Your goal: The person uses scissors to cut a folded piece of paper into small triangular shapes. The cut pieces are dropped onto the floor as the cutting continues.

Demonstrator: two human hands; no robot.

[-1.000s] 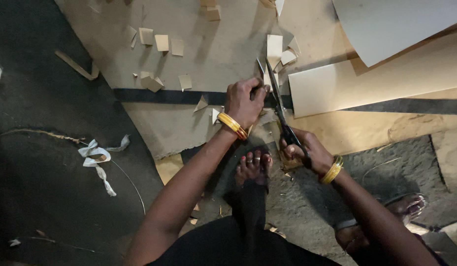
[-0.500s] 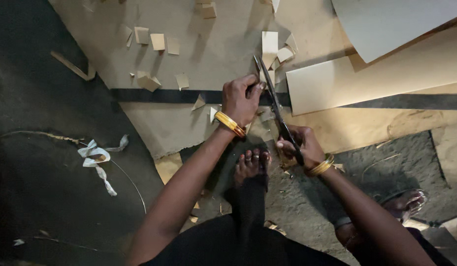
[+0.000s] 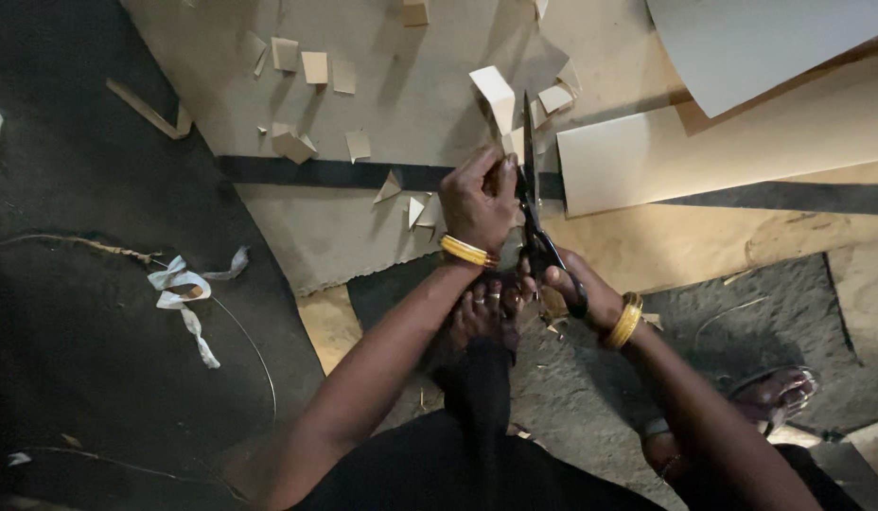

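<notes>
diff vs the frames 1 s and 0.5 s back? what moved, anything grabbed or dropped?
The scissors swung from a slant to nearly upright, blades pointing away from the person. The card strip in the left hand now curls up beside the blades. Nothing grabbed or dropped: the right hand keeps the handles, the left keeps the strip. Scraps and ribbon lie unchanged.

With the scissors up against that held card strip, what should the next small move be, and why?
Probably close the scissors to snip off another piece. The right hand grips the handles, the blades point up beside the pale card strip pinched by the left hand, and small cut squares already lie scattered ahead.
</notes>
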